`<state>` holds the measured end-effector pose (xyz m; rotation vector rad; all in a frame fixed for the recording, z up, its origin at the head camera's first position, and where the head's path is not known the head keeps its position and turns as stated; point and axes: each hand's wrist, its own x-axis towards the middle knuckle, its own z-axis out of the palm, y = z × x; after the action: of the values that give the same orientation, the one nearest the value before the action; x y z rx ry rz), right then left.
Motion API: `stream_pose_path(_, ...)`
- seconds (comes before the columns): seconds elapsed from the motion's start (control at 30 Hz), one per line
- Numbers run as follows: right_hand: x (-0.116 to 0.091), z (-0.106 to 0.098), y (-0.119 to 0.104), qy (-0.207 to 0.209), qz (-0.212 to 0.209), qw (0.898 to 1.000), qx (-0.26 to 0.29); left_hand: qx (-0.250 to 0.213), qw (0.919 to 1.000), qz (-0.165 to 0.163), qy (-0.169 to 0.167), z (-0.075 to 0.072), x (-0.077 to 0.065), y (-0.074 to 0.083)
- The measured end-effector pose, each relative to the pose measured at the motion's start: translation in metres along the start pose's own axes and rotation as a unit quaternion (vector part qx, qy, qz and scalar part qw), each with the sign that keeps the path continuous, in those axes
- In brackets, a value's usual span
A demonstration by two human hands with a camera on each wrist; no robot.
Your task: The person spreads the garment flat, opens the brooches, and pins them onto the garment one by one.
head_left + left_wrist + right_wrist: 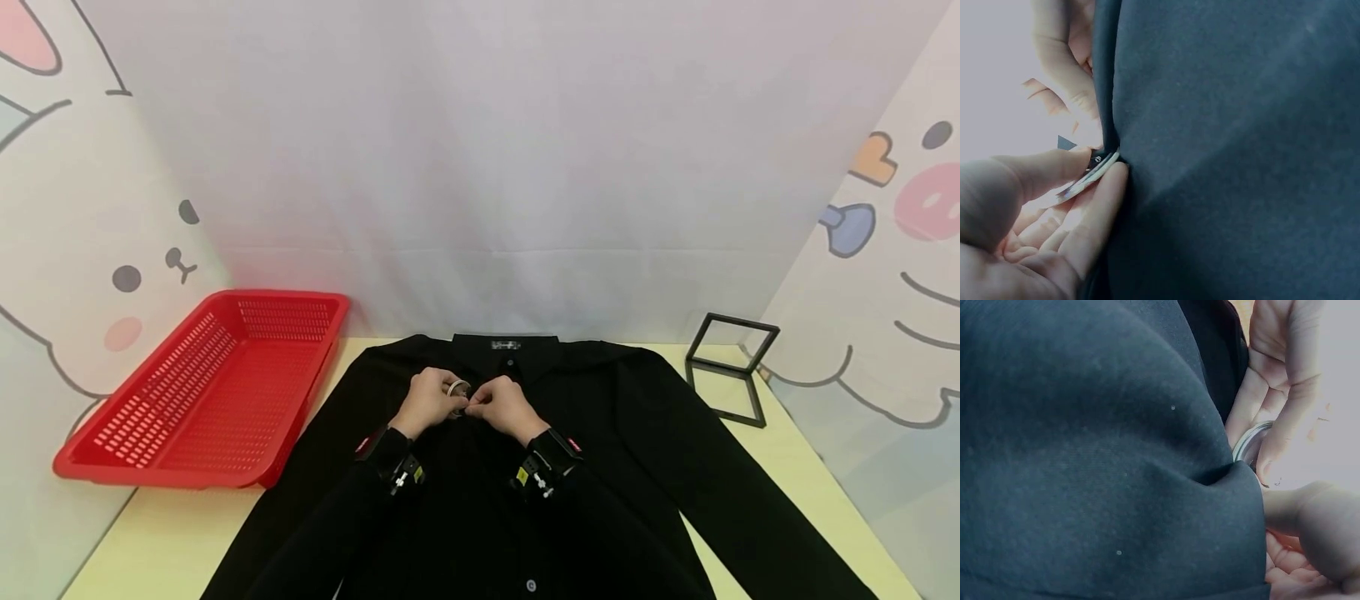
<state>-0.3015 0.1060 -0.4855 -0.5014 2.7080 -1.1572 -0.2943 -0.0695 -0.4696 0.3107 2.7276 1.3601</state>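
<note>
A black button-up shirt (592, 408) lies spread with its collar at the far side. Over its upper front, my left hand (426, 402) pinches a round pin badge (459, 388) between thumb and fingers. Seen edge-on in the left wrist view, the badge (1088, 180) has a pale rim and a small dark fitting on its back, right against the fabric fold. My right hand (510, 408) pinches the shirt's cloth beside the badge, fingertips close to the left thumb. In the right wrist view the raised cloth (1251, 506) covers part of the badge.
A red plastic basket (292, 400) stands on the left of the pale table (161, 533), beside the shirt's sleeve. At the right back is a black folding frame (727, 367). A white curtain (495, 167) hangs behind, with cartoon-printed panels on both sides.
</note>
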Motion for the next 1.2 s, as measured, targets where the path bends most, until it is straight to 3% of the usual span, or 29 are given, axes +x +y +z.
stream_pose_path(0.4, 0.0011, -0.0005, 0.0004, 0.006, 0.006, 1.0, 0.002, -0.018, 0.9997, 0.002, -0.016, -0.0001, 0.0007, -0.0039)
stream_pose_path(0.8, 0.0001, -0.0008, -0.0019, -0.008, 0.014, 1.0, 0.007, -0.012, 0.9998, -0.005, -0.012, 0.0018, 0.0019, -0.0103)
stream_pose_path(1.2, -0.0016, 0.002, -0.0005, 0.007, 0.008, 1.0, 0.004, -0.029, 0.9995, -0.002, -0.011, 0.0028, -0.0011, -0.0059)
